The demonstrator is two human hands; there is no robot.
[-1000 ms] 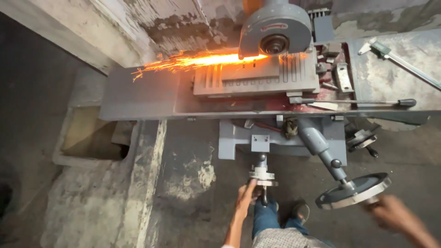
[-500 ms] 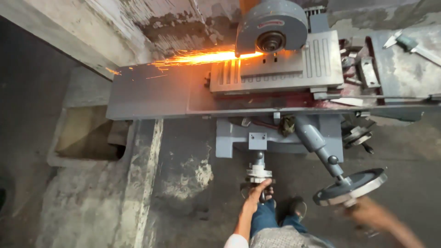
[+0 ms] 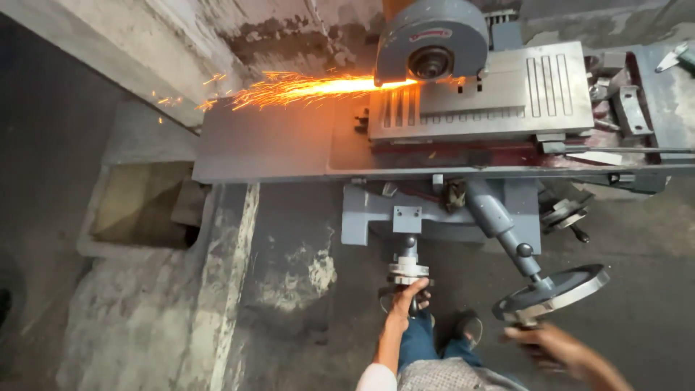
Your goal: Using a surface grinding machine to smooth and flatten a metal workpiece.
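Observation:
I look down on a grey surface grinder. My left hand (image 3: 407, 297) grips the small handwheel (image 3: 407, 274) at the machine's front centre. My right hand (image 3: 554, 342), blurred, holds the rim of the large handwheel (image 3: 552, 291) at the lower right. The guarded grinding wheel (image 3: 431, 43) touches the left end of the ribbed chuck plate (image 3: 483, 98), throwing a stream of orange sparks (image 3: 297, 88) to the left over the grey table (image 3: 260, 148).
A concrete wall (image 3: 217, 43) runs behind the machine at upper left. A rectangular pit (image 3: 141, 206) opens in the stained concrete floor at left. Clamps and metal parts (image 3: 622, 101) lie at the table's right end. My legs and shoes (image 3: 441, 337) are below.
The table and chuck plate have slid to the right under the wheel. The spark stream has stayed to the left. My left hand has closed onto the small handwheel.

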